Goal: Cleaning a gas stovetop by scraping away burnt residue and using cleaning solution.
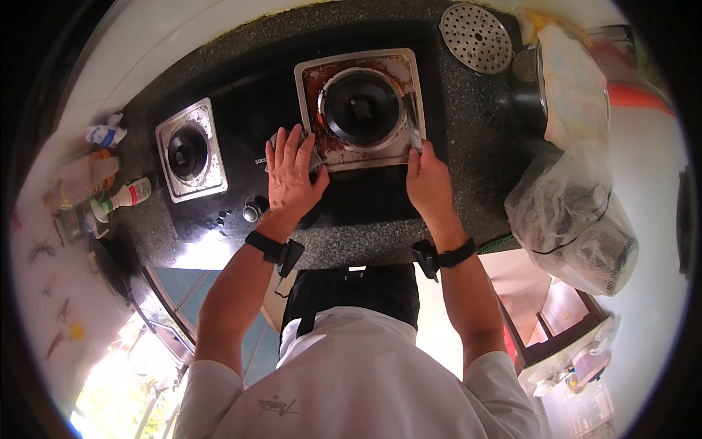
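A square metal burner pan [359, 160] with rusty brown staining surrounds the right burner [362, 108] of a black gas cooktop [258, 120]. My right hand [430, 178] grips a narrow tool [414, 129], perhaps a knife or scraper, whose far end rests on the pan's right side. With fingers spread, my left hand [293, 170] lies over a grey cloth or scouring pad [315, 159] beside the pan's lower left corner; its fingers are not closed round it. The smaller left burner [188, 153] sits in a shiny metal pan [215, 118]. A round knob [251, 213] is left of my left wrist.
A perforated metal disc [476, 38] lies at the counter's back right. Right of it are a cloth-covered pot [573, 88] and a bagged appliance [576, 225]. A spray bottle [131, 193], a plastic bottle [90, 173] and a crumpled packet [107, 134] stand or lie at the left.
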Motion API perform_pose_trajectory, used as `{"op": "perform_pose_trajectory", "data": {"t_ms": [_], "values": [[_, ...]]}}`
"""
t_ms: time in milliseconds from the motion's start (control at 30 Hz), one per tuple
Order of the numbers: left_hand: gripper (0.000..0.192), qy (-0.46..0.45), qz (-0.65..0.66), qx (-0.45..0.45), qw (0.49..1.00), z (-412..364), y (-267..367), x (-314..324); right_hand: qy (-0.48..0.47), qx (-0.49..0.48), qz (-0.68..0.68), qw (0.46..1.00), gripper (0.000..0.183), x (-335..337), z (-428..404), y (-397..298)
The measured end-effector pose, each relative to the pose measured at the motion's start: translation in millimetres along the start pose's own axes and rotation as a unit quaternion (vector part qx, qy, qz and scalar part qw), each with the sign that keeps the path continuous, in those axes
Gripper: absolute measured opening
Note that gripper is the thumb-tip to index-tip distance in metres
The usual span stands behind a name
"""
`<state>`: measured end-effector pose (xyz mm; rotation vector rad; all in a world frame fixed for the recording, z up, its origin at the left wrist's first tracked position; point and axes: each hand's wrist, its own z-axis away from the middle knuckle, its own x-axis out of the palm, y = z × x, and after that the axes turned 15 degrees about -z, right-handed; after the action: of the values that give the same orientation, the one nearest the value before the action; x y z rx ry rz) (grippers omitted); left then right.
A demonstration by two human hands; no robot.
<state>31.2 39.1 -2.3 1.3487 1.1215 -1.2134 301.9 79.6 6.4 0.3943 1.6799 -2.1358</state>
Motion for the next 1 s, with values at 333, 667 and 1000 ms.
{"op": "perform_pose_trajectory", "data": {"t_ms": [333,667,1000], "values": [[0.07,-0.005,-0.001,0.003,1.0,0,0,0,0.005,0.037,0.005,0.999,0.025,3,5,-2],[0.071,-0.008,0.0,0.007,1.0,-1,0,1,0.012,0.032,-0.02,0.999,0.023,8,11,-6],[0.071,-0.009,0.005,0.006,1.0,0,-2,2,0.032,0.125,-0.063,0.99,0.027,27,26,-20]]}}
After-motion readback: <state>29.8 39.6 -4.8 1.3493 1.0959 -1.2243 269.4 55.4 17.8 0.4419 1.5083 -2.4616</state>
